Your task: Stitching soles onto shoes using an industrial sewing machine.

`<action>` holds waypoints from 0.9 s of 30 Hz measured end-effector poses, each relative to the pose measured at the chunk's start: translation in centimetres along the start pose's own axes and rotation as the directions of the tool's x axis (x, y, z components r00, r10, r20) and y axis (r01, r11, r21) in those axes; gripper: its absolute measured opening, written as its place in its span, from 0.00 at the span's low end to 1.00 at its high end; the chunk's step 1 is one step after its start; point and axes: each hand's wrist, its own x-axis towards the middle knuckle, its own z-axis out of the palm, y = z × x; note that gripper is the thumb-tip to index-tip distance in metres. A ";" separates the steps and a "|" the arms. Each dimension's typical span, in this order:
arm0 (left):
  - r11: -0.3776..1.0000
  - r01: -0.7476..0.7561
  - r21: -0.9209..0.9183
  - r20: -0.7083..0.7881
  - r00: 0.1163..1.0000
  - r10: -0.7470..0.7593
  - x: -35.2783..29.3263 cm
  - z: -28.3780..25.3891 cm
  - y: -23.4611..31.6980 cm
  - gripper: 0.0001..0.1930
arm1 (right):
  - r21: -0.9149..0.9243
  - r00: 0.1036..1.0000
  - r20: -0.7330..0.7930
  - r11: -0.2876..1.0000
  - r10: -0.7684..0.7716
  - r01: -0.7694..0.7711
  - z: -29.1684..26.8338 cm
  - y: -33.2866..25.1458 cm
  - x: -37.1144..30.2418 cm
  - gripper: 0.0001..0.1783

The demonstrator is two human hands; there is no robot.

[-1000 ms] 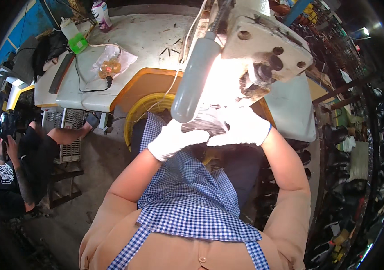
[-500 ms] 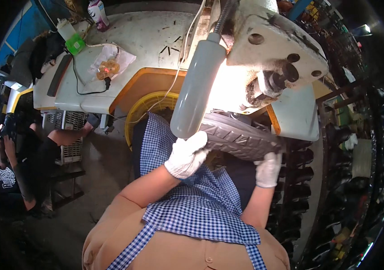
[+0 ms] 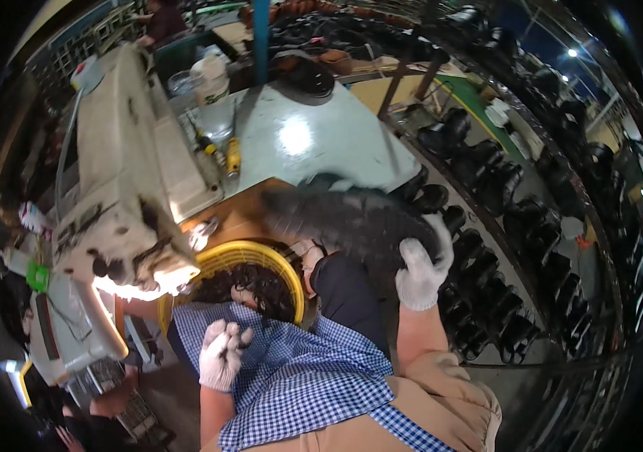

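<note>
My right hand (image 3: 421, 275), in a white knit glove, grips one end of a dark shoe (image 3: 348, 218) with a treaded sole. The shoe is held out over my right leg and the near edge of the pale table; motion blurs it. My left hand (image 3: 223, 352), gloved likewise, is in front of my checked apron (image 3: 299, 384) with its fingers curled in, and nothing shows in it. Ahead of that hand stands a yellow basket (image 3: 298, 282) holding dark scraps.
A lit sewing-type machine (image 3: 129, 218) stands to the left. On the pale table (image 3: 321, 143) are a dark round-ended item (image 3: 305, 79), a plastic bottle (image 3: 212, 94) and a yellow-handled tool (image 3: 233, 156). Racks of black shoes (image 3: 480, 162) line the right side. Other people are partly visible at left.
My view has swung right. The shoe has left the machine's lit head and moved right in my right hand. My left hand has let go of it and drawn back to my apron.
</note>
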 end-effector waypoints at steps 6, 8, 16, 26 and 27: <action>0.992 -0.111 -0.067 -0.053 0.993 0.107 0.6 -0.7 -1.2 0.09 | -0.836 0.739 0.308 0.201 -0.599 0.511 -1.9 5.8 15.9 0.24; 0.994 -0.100 -0.042 -0.042 0.994 0.098 0.7 0.3 -1.3 0.10 | -0.916 0.796 0.392 -0.118 -0.462 0.383 -3.9 10.3 22.1 0.21; 1.000 0.011 -0.021 -0.085 0.996 -0.013 1.4 3.1 -2.9 0.07 | -0.932 0.924 0.327 -0.229 -0.199 0.281 -9.5 22.3 24.7 0.21; 0.996 0.084 0.008 -0.001 0.996 -0.084 2.1 3.7 -3.6 0.06 | -0.923 0.906 0.372 -0.188 -0.204 0.337 -12.9 9.0 23.3 0.21; 0.996 0.093 0.003 0.042 0.995 -0.094 2.2 4.2 -3.7 0.07 | -0.916 0.856 0.397 -0.083 -0.332 0.393 -11.4 6.5 21.2 0.21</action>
